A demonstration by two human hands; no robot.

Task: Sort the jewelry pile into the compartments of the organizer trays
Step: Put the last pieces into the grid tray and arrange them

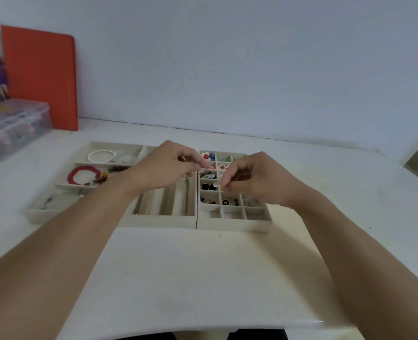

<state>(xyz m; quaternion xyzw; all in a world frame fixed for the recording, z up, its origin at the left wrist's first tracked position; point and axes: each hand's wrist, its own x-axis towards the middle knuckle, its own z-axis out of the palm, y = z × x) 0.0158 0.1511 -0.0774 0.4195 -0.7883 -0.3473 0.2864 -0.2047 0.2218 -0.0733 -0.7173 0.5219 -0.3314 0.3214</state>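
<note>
Three cream organizer trays sit side by side on the white table. The left tray holds a pearl bracelet and a red bead bracelet. The middle tray has long slots with chains. The right tray has small square cells with rings and beads. My left hand hovers over the middle tray, fingertips pinched on something small and thin. My right hand is above the right tray, pinching a small pale piece at its fingertips.
An orange board leans on the wall at the back left. Beside it stands a clear plastic storage box with mixed items. The table's front edge lies close to me, with bare tabletop between it and the trays.
</note>
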